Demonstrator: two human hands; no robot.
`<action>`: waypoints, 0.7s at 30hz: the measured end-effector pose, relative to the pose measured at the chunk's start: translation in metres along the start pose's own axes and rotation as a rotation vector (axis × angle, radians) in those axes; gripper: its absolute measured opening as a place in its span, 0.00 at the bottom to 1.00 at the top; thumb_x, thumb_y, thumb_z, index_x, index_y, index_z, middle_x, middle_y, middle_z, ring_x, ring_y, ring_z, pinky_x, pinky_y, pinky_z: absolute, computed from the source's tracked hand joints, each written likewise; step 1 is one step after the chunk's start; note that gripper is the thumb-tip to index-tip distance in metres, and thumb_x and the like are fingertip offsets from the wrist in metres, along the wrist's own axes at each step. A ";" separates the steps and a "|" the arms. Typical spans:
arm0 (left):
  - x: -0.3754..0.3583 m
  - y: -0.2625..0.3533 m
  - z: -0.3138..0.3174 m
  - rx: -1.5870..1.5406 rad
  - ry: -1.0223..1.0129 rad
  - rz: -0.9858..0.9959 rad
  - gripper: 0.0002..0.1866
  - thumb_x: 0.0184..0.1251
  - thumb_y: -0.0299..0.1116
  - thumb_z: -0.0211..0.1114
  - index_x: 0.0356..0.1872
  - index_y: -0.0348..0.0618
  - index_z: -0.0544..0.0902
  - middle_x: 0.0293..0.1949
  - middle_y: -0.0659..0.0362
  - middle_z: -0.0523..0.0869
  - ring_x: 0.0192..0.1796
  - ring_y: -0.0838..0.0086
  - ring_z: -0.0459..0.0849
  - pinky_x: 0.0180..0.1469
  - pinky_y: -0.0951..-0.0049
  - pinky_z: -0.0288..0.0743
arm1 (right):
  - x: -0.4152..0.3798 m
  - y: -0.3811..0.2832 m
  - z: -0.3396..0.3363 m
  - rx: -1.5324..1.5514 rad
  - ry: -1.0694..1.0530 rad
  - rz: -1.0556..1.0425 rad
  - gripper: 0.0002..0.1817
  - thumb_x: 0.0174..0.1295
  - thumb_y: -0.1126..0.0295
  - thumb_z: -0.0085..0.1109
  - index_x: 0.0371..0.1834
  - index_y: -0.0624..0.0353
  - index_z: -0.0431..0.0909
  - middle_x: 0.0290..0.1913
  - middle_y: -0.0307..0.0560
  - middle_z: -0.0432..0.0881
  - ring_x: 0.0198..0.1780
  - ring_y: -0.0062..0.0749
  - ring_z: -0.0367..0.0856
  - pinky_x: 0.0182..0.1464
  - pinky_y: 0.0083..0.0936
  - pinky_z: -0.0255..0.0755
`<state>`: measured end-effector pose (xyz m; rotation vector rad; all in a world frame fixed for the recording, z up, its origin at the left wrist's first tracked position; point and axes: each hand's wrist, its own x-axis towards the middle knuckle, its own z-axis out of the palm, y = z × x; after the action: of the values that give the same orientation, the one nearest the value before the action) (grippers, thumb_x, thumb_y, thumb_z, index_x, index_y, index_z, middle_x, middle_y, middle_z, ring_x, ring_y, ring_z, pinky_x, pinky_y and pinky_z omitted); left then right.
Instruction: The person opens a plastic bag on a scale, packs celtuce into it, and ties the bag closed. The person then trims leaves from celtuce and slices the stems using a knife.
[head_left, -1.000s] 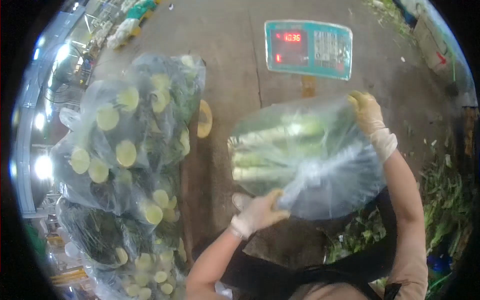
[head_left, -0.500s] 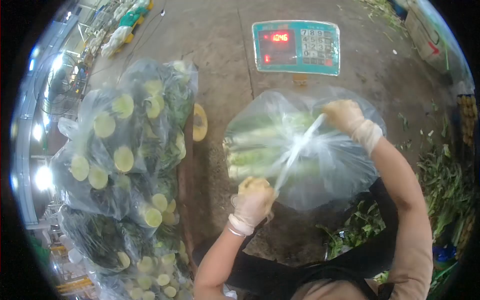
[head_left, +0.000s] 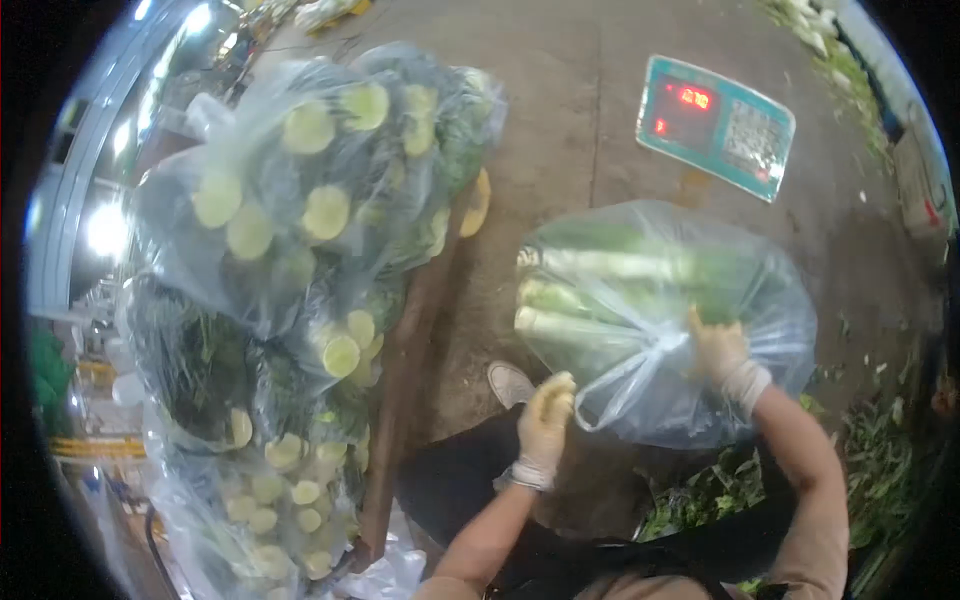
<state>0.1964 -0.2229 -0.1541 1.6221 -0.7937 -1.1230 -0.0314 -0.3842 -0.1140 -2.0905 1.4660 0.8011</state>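
Note:
A clear plastic bag (head_left: 770, 300) of thick, pale green-white vegetable stalks (head_left: 590, 300) lies in front of me. Its neck is tied in a knot (head_left: 662, 338), with a loose loop (head_left: 590, 405) of plastic trailing toward my left side. My right hand (head_left: 722, 352), in a pale glove, is on or just over the bag right of the knot, its fingers apart and one pointing up. Also gloved, my left hand (head_left: 545, 425) is beside the loop, apart from the bag, its fingers curled together with nothing visible in them.
A teal scale display (head_left: 715, 128) with red digits stands beyond the bag. Stacked clear bags (head_left: 270, 290) of cut stalks fill the left, beside a brown edge (head_left: 400, 400). Leafy scraps (head_left: 700, 500) lie near my legs, with more greens at right.
Both hands have left the ends of the tied plastic, which now falls in a loop. My right hand has come down onto the bag. The view has turned, shifting the scene rightward.

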 end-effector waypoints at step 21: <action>-0.094 -0.136 0.111 -0.318 -0.761 -0.570 0.42 0.66 0.49 0.57 0.73 0.47 0.44 0.73 0.51 0.54 0.74 0.62 0.52 0.70 0.59 0.54 | -0.176 -0.048 -0.093 0.909 0.388 0.001 0.29 0.41 0.67 0.64 0.49 0.70 0.73 0.43 0.53 0.78 0.42 0.34 0.77 0.47 0.29 0.71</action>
<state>0.0571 -0.1351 -0.2662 1.1546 -0.5646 -2.2235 -0.0139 -0.3115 0.0762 -1.5490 1.5920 -0.2923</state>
